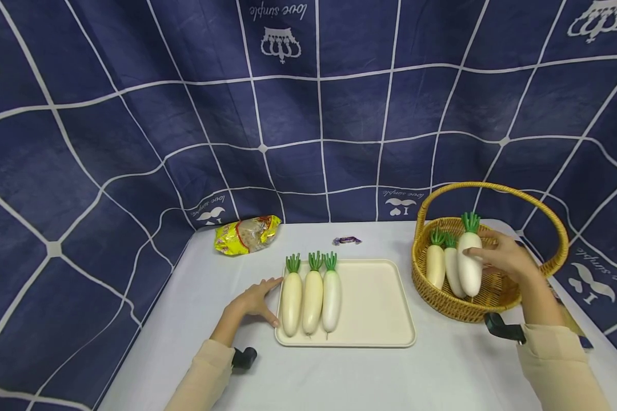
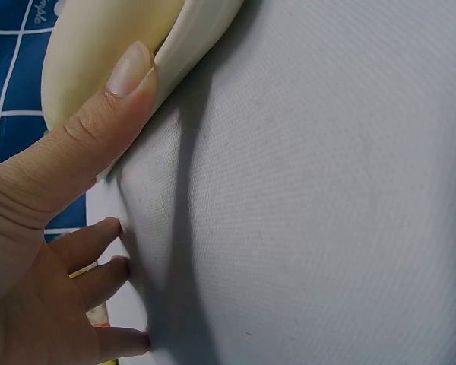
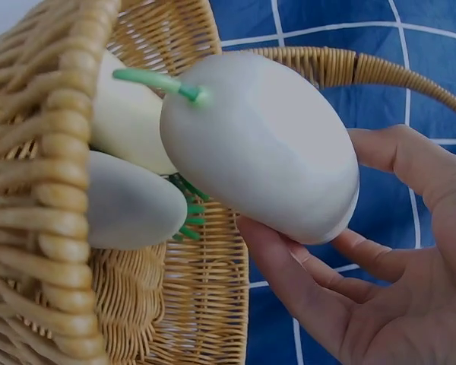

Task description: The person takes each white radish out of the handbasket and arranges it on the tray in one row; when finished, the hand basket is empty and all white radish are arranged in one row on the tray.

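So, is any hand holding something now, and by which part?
The right hand grips a radish by its body, over the basket. The left hand holds nothing; its thumb only touches the tray edge.

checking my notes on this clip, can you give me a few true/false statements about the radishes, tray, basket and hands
1. Three white radishes lie side by side on the tray. True.
2. The right hand grips a radish at the basket. True.
3. The left hand holds a radish above the tray. False: it rests on the table with its thumb against the tray's left edge and holds nothing.
4. The basket is empty apart from the gripped radish. False: two more radishes lie in it.
5. A yellow snack bag lies on the table behind the tray. True.
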Tool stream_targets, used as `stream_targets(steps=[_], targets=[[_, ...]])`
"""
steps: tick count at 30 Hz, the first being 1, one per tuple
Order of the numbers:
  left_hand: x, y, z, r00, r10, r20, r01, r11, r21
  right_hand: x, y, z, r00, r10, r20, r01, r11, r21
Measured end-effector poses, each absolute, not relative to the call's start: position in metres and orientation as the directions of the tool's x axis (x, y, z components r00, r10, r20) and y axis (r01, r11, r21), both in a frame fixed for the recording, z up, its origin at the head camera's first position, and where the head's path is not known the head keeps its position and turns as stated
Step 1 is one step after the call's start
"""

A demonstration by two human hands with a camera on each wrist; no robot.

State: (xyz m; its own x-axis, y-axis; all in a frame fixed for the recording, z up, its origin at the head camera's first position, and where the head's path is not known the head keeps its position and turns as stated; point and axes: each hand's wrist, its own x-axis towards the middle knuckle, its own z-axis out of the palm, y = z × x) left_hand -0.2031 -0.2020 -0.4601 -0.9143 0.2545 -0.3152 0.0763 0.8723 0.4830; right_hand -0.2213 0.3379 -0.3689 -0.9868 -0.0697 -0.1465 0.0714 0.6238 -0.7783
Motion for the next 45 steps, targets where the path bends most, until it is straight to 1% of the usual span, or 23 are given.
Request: stream_targets(steps=[10, 16, 27, 35, 42, 45], targets=[[-0.202, -0.202, -0.459, -0.909, 0.27, -0.317, 0.085, 0.866, 0.493, -0.212, 0.327, -0.371, -0.99, -0.067, -0.12, 0.054, 0.613, -0.788], [-0.202, -0.202, -0.46, -0.913, 0.263, -0.312, 0.085, 0.87, 0.485, -0.207, 0.321, -0.371, -0.989, -0.089, -0.123, 0.046, 0.595, -0.802], [-0.203, -0.202, -0.461, -0.918, 0.254, -0.306, 0.08, 0.872, 0.483, -0.199, 0.307, -0.37, -0.989, -0.119, -0.088, 0.002, 0.584, -0.811], [-0.203, -0.201, -0.459, -0.916, 0.249, -0.314, 0.078, 0.879, 0.47, -0.194, 0.294, -0.369, -0.987, -0.124, -0.103, 0.007, 0.607, -0.795], [-0.203, -0.202, -0.457, -0.914, 0.263, -0.31, 0.082, 0.867, 0.491, -0.19, 0.284, -0.371, -0.984, -0.138, -0.113, 0.008, 0.601, -0.799], [-0.202, -0.203, -0.455, -0.912, 0.282, -0.297, 0.108, 0.864, 0.491, -0.189, 0.28, -0.373, -0.984, -0.148, -0.103, -0.005, 0.594, -0.805]])
